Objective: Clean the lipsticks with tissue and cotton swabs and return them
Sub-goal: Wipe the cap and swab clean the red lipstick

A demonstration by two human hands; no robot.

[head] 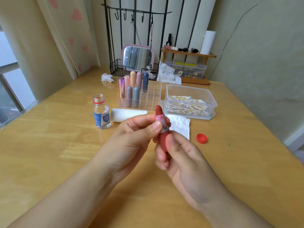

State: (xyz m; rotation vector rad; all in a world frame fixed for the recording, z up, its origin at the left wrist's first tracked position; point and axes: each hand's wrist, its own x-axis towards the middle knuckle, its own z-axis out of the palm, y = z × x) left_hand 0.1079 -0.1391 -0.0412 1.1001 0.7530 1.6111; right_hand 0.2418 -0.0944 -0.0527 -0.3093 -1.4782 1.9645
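Observation:
An uncapped red lipstick (159, 114) stands upright between both hands above the table, its dark red bullet raised out of a pink inner tube. My left hand (131, 142) pinches the pink tube with thumb and forefinger. My right hand (177, 155) grips the red base from below. Behind them stands a clear acrylic organizer (152, 97) holding several capped lipsticks (133, 89). A clear box of cotton swabs (189, 102) sits to its right. A white tissue sheet (180, 125) lies flat just behind my hands, and a tissue roll (126, 114) lies on its side.
An open small glass bottle (101, 112) stands at the left; its red cap (201, 138) lies on the right. Crumpled tissues (107, 77) lie farther back near a pink mirror (137, 58) and wire rack. A wooden shelf (189, 53) holds cosmetics and a paper roll.

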